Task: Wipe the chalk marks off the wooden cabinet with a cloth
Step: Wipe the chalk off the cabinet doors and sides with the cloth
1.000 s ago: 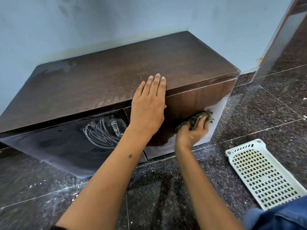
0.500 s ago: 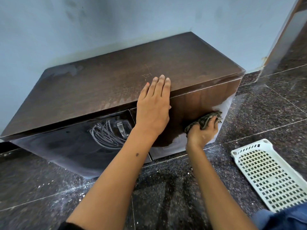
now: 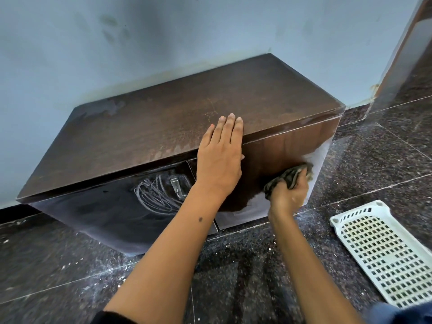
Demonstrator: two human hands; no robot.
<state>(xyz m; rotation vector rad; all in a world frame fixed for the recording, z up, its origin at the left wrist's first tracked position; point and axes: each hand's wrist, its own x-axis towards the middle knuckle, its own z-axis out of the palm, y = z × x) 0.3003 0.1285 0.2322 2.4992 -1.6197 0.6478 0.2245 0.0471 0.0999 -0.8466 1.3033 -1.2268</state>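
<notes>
Wiping right door, mid-frame: my right hand (image 3: 288,195) bunches the cloth (image 3: 286,177) against the wooden cabinet (image 3: 163,127); left hand (image 3: 219,157) flat on top edge. Chalk scribble (image 3: 154,195) on left door untouched, so roughly half left.

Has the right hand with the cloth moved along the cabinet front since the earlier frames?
Cannot tell. The right hand grips the cloth on the same spot of the cabinet front, beside the white patch; only the camera view shifted.

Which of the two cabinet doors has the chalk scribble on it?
The left door, the one with the metal handle; white chalk scribble loops beside the handle. The right door, under the cloth, shows none.
</notes>
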